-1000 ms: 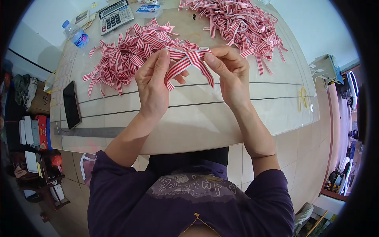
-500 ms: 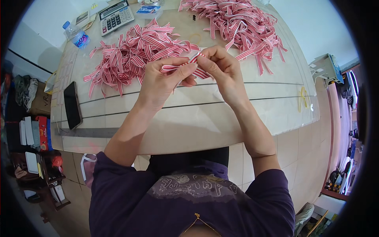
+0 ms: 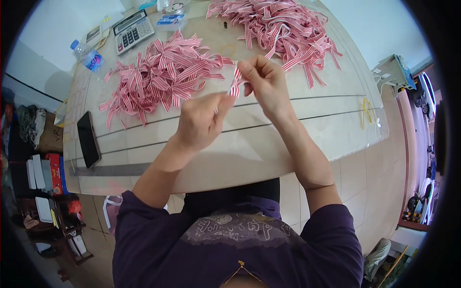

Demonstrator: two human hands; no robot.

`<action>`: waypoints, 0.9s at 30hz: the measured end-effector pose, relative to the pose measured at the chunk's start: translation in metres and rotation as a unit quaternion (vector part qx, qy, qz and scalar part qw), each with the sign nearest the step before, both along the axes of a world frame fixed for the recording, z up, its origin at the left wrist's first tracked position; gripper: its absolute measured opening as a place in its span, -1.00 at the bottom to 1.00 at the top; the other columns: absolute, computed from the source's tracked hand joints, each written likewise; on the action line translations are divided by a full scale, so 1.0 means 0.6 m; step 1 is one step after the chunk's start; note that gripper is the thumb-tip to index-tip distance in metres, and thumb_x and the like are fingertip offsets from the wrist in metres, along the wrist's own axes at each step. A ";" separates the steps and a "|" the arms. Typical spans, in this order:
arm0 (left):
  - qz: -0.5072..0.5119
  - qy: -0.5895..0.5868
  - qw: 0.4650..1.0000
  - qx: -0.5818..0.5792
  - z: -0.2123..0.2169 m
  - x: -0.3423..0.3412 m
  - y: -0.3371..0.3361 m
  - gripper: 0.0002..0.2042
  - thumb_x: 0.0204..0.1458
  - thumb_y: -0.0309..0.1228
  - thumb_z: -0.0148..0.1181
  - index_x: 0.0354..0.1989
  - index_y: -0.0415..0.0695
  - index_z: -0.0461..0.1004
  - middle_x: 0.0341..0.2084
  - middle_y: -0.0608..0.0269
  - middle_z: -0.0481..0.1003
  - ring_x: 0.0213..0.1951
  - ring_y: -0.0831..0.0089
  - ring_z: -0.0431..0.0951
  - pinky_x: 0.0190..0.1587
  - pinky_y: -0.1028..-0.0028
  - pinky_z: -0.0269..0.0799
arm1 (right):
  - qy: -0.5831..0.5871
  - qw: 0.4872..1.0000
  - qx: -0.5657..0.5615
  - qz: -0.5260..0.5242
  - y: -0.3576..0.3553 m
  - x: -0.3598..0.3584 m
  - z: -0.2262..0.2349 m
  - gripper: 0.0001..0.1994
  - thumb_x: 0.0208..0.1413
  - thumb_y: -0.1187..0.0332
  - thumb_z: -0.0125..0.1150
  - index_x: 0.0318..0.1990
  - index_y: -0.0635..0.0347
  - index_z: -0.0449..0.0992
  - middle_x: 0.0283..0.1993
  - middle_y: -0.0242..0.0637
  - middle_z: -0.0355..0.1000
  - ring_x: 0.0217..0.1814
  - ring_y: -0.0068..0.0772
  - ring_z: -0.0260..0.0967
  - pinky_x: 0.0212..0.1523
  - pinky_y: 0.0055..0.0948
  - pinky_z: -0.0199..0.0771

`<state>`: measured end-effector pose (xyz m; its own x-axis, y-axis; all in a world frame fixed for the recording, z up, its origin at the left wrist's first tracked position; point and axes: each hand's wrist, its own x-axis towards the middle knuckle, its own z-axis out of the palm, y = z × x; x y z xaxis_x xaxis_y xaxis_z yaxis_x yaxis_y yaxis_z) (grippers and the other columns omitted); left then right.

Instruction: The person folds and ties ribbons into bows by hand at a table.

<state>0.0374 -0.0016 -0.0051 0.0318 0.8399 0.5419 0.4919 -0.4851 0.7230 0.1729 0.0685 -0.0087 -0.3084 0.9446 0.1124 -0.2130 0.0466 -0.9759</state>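
- While my left hand (image 3: 199, 120) is bent with its back mostly upward, its thumb and forefinger pinch the lower end of a red-and-white striped ribbon (image 3: 235, 89); its other fingers are hidden, so I cannot tell whether they touch it.
- My right hand (image 3: 264, 84) pinches the upper end of the ribbon between thumb and forefinger, its other fingers curled.
- The ribbon stands on a slant between my fingertips, above the table (image 3: 249, 158), to the right of the calculator (image 3: 134, 36) and nearer me than it.
- Just on my side of the calculator, and a little to its right, the left pile (image 3: 156, 77) lies in a loose heap of striped bows.
- Well to the right of the calculator spreads the right pile (image 3: 283, 29), striped the same way with loose tails.
- Close by the calculator, the bottle (image 3: 89, 56) is on its left and a blue-and-white box (image 3: 171, 21) on its right.
- Well toward me from the calculator, and to its left, lies the dark phone (image 3: 89, 139).
- Far to the right of the calculator, nearer me, lies a yellow band (image 3: 367, 114).
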 end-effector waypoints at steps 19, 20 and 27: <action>0.185 -0.020 0.982 -0.023 0.079 0.053 0.056 -0.92 -0.08 -0.56 0.10 -0.38 -0.24 0.45 -0.60 0.30 0.45 -0.63 0.53 0.33 -0.55 0.59 0.29 | -0.392 0.891 0.203 -0.103 0.133 0.242 0.073 -0.83 -0.19 0.61 0.14 -0.40 0.19 0.56 -0.47 -0.39 0.44 -0.46 -0.48 0.33 -0.38 -0.55 0.35; 0.289 0.015 0.957 0.032 0.082 0.041 0.067 -0.80 -0.07 -0.55 0.09 -0.23 -0.24 0.39 -0.42 0.21 0.44 -0.43 0.46 0.38 -0.36 0.53 0.31 | -0.474 0.823 0.273 -0.156 0.146 0.256 0.056 -0.82 -0.22 0.62 0.15 -0.41 0.18 0.56 -0.43 -0.39 0.43 -0.42 -0.43 0.33 -0.35 -0.52 0.35; 0.198 -0.015 0.977 0.078 0.100 0.012 0.034 -0.60 -0.05 -0.55 0.06 0.02 -0.23 0.22 -0.03 0.11 0.30 0.03 0.25 0.28 0.09 0.38 0.16 | -0.465 0.766 0.425 -0.131 0.128 0.174 0.053 -0.84 -0.32 0.64 0.20 -0.50 0.21 0.53 -0.37 -0.39 0.41 -0.36 -0.38 0.32 -0.31 -0.48 0.32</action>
